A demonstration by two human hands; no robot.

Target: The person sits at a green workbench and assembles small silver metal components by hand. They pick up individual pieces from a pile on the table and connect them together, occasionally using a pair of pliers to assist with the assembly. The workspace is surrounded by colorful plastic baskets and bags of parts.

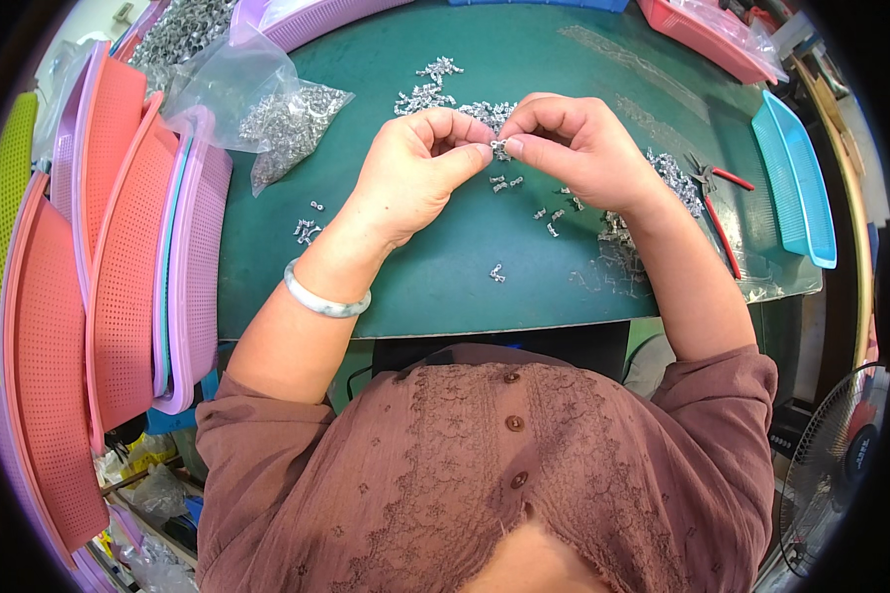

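Above the green table (405, 272), a small silvery metal part (499, 149) is pinched between my two hands. My left hand (410, 173) grips its left side with thumb and forefinger. The thumb and forefinger of my right hand (578, 148) close on the right side. The part's exact kind is too small to make out. Behind my fingers lies a heap of similar metal parts (483, 114), partly hidden by the hands. A few loose ones (505, 183) are scattered just below my fingertips, and one small piece (497, 273) lies closer to me.
Red-handled pliers (707, 178) rest by another metal heap (674, 178) near my right forearm. A blue basket (796, 183) stands at the right edge. On the left are a clear bag of parts (292, 124) and stacked coral baskets (129, 267). A fan (836, 465) is at lower right.
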